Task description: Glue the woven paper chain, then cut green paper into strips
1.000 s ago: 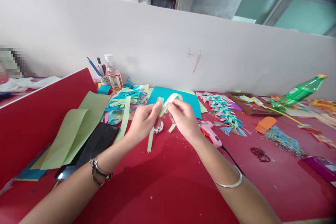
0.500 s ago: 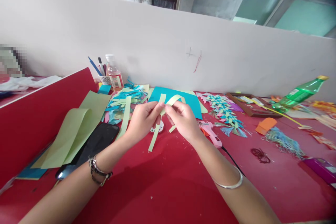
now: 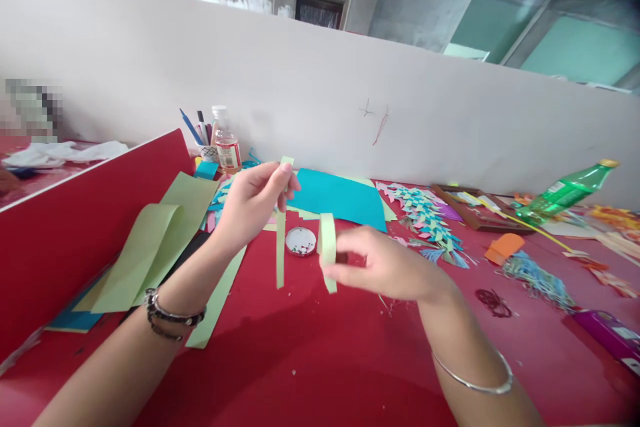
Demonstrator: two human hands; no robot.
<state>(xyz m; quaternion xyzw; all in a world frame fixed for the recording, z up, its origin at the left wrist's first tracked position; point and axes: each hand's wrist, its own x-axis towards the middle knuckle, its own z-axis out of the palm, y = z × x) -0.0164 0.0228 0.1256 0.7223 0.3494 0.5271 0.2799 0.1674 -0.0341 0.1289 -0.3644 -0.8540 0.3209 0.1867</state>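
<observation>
My left hand [image 3: 253, 201] is raised above the red table [image 3: 310, 360] and pinches the top of a light green paper strip [image 3: 281, 240] that hangs straight down. My right hand [image 3: 383, 263] is lower and to the right, fingers closed on a second light green strip [image 3: 328, 250] bent into a loop. The two strips are apart. A small round white lid [image 3: 301, 241] lies on the table between and behind the hands. A teal paper sheet [image 3: 337, 197] lies flat beyond them.
Large green paper sheets [image 3: 150, 247] curl at the left over a black phone. A pile of cut strips, a small bottle [image 3: 226, 142] and a pen cup stand at the back. Woven paper pieces [image 3: 425, 217], a green plastic bottle [image 3: 565, 192] and scraps lie right. A red divider [image 3: 75, 213] rises left.
The hands were together on joined strips; now they have come apart, the left lifted up with one straight strip, the right moved down and right with the looped one.
</observation>
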